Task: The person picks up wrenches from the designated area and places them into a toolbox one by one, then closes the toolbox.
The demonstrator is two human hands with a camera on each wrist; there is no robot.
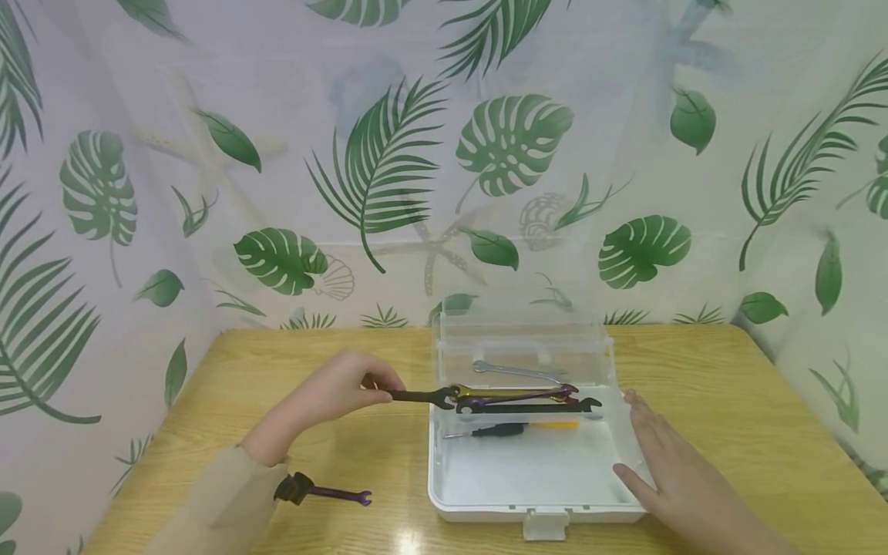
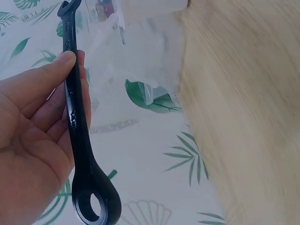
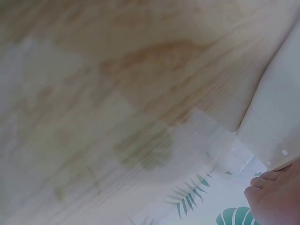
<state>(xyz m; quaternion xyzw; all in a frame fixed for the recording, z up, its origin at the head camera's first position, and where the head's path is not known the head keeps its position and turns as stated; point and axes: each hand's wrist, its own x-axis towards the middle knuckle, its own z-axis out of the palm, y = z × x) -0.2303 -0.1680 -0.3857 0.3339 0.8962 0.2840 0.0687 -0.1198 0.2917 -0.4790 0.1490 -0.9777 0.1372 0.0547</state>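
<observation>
Cloth (image 1: 576, 69) printed with green leaves rises at twelve o'clock, behind a wood-grain tabletop (image 1: 388, 447). On it stands a white toolbox (image 1: 479, 511), its clear lid (image 1: 527, 335) raised at twelve o'clock. At the box's three o'clock, the right hand (image 1: 669, 459) rests against the side wall, its grip released and fingers extended. Between the box's nine and ten, the left hand (image 1: 340, 385) has its grip pinching the shank of a black wrench (image 1: 419, 396), whose open end points to three o'clock over the rim, just beside the tools inside; I cannot tell whether it touches them. Toward twelve inside lie a second black wrench (image 1: 520, 408), a gold wrench (image 1: 502, 391), a purple wrench (image 1: 527, 396) and a silver wrench (image 1: 516, 371), nearest the lid. Nearer six o'clock sits a black-handled screwdriver (image 1: 499, 430), with a yellow piece (image 1: 555, 425) at its three o'clock. Another purple wrench (image 1: 340, 494) lies on the tabletop between the box's eight and nine, partly hidden by a wrist camera (image 1: 294, 487).
</observation>
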